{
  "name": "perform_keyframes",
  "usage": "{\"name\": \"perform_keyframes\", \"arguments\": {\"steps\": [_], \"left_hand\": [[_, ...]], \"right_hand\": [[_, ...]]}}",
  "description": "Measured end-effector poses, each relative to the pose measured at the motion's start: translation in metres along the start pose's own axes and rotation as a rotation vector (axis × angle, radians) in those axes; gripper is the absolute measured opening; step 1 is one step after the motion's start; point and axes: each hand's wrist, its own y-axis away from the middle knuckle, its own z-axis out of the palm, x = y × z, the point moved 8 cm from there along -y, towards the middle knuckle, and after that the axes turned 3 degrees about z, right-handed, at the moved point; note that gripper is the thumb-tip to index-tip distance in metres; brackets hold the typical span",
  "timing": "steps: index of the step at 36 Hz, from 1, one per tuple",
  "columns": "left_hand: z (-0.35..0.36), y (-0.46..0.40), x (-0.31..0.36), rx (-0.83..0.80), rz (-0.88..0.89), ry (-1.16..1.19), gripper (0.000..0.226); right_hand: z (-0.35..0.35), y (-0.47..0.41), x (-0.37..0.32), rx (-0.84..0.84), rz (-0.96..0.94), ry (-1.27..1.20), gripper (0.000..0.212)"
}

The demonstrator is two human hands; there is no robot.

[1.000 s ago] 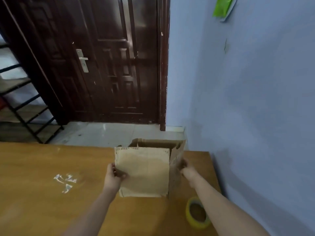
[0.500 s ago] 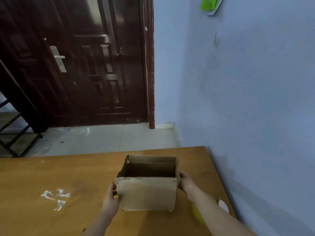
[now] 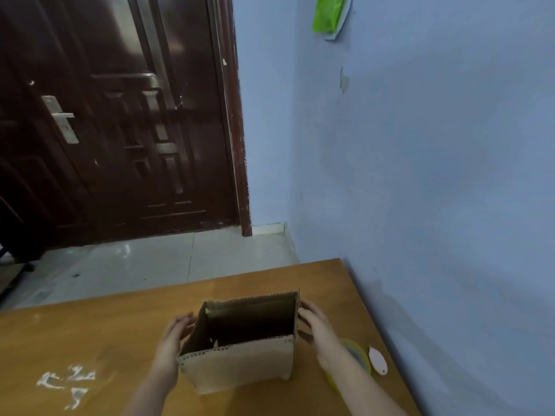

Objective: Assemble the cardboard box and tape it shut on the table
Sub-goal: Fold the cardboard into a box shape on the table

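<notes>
A small brown cardboard box (image 3: 240,366) stands upright on the wooden table (image 3: 90,340), its top open and its dark inside showing. My left hand (image 3: 171,345) presses flat against the box's left wall. My right hand (image 3: 315,328) lies against its right wall with the fingers spread. A yellow roll of tape (image 3: 359,354) lies on the table just right of the box, mostly hidden behind my right forearm.
A small white oval item (image 3: 377,360) lies beside the tape near the blue wall (image 3: 435,190). White scuff marks (image 3: 64,385) spot the table at the left. Beyond the table's far edge are a tiled floor and a dark wooden door (image 3: 120,130).
The box has been set down upright with its open top facing up, and the view has tilted and shifted. Both hands stayed on the box's sides.
</notes>
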Motion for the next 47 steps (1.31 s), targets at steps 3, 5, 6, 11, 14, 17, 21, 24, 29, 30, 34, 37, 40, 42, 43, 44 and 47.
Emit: {"name": "perform_keyframes", "arguments": {"steps": [3, 5, 6, 11, 14, 17, 21, 24, 29, 30, 34, 37, 40, 42, 43, 44, 47], "left_hand": [[0.012, 0.003, 0.011, -0.064, 0.006, 0.025, 0.036], [0.023, 0.008, 0.016, -0.117, 0.004, 0.022, 0.043], [0.029, 0.011, 0.019, -0.143, 0.013, 0.009, 0.048], [0.043, 0.017, 0.025, -0.174, 0.086, -0.103, 0.058], [0.041, 0.017, 0.024, -0.17, 0.101, -0.139, 0.053], [0.04, 0.017, 0.023, -0.182, 0.087, -0.148, 0.053], [0.039, 0.02, 0.019, -0.188, 0.034, -0.063, 0.04], [0.039, 0.021, 0.018, -0.222, 0.02, 0.051, 0.035], [0.031, 0.025, 0.018, -0.203, 0.042, 0.269, 0.035], [0.031, 0.026, 0.019, -0.189, 0.039, 0.253, 0.033], [0.034, 0.024, 0.021, -0.152, 0.045, 0.137, 0.029], [0.033, 0.023, 0.023, -0.123, 0.076, 0.099, 0.029], [0.027, 0.018, 0.021, -0.077, 0.09, 0.078, 0.035], [0.024, 0.014, 0.018, -0.069, 0.094, 0.056, 0.038], [0.024, 0.013, 0.017, -0.07, 0.094, 0.046, 0.039], [0.025, 0.012, 0.016, -0.069, 0.094, 0.037, 0.039], [0.026, 0.012, 0.017, -0.05, 0.107, 0.04, 0.035]], "right_hand": [[0.013, 0.014, -0.009, -0.087, -0.049, 0.017, 0.041], [0.022, 0.02, -0.011, -0.124, -0.058, 0.092, 0.053], [0.025, 0.022, -0.012, -0.127, -0.058, 0.131, 0.059], [0.033, 0.026, -0.015, -0.089, -0.053, 0.216, 0.062], [0.034, 0.028, -0.016, -0.098, -0.041, 0.23, 0.058], [0.035, 0.031, -0.015, -0.107, -0.031, 0.253, 0.06], [0.036, 0.031, -0.016, -0.13, -0.014, 0.267, 0.062], [0.039, 0.034, -0.018, -0.174, -0.007, 0.381, 0.074], [0.044, 0.036, -0.02, -0.238, -0.001, 0.6, 0.089], [0.044, 0.036, -0.022, -0.242, -0.004, 0.62, 0.087], [0.048, 0.035, -0.024, -0.24, -0.003, 0.685, 0.084], [0.05, 0.035, -0.021, -0.295, 0.027, 0.752, 0.097], [0.049, 0.037, -0.013, -0.412, 0.085, 0.766, 0.104], [0.046, 0.037, -0.012, -0.419, 0.091, 0.729, 0.102], [0.045, 0.036, -0.013, -0.392, 0.073, 0.704, 0.099], [0.043, 0.034, -0.015, -0.342, 0.046, 0.679, 0.095], [0.034, 0.029, -0.023, -0.121, -0.073, 0.68, 0.08]]}}
